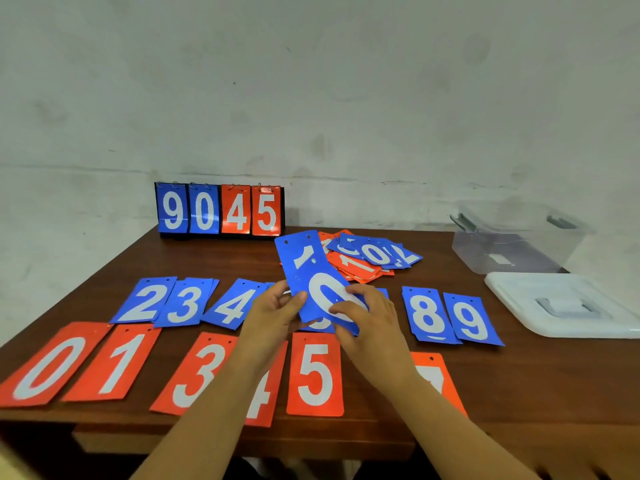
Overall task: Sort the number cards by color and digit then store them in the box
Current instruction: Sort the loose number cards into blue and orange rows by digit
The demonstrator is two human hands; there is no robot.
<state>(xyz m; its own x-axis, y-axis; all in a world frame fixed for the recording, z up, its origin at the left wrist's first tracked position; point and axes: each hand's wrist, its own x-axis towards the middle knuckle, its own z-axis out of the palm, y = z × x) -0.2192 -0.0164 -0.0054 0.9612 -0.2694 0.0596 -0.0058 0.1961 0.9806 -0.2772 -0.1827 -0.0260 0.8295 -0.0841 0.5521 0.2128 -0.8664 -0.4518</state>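
At the lower left of the frame the front row of red cards begins on the tabletop (214, 261): red 0 (45, 367), red 1 (116, 363), red 3 (197, 372), then red 4 (261, 400), half hidden under the left forearm. Just above them, left of centre, runs the blue row: blue 2 (145, 301), blue 3 (185, 303) and blue 4 (232, 304), each overlapping the next. Above these, against the wall, stands a scoreboard (220, 209) reading 9 0 in blue and 4 5 in red.

In the centre the hands meet over the blue row. The left hand (277, 306) pinches blue 0 (322, 292) at its left edge, thumb on the face; the right hand (367, 317) curls its fingers over the same card's lower right. Blue 1 (301, 258) rises behind blue 0, fanned upward — which hand grips it cannot be told. Red 5 (315, 374) lies below them.

Up and right of centre sits a loose pile (367, 254) of blue and red cards. Further right lie red 7 (438, 379), partly under the right forearm, blue 8 (427, 315) and blue 9 (471, 320). At the right edge the clear box (512, 244) stands open by the wall — its white lid (561, 306) lies flat just in front of it.
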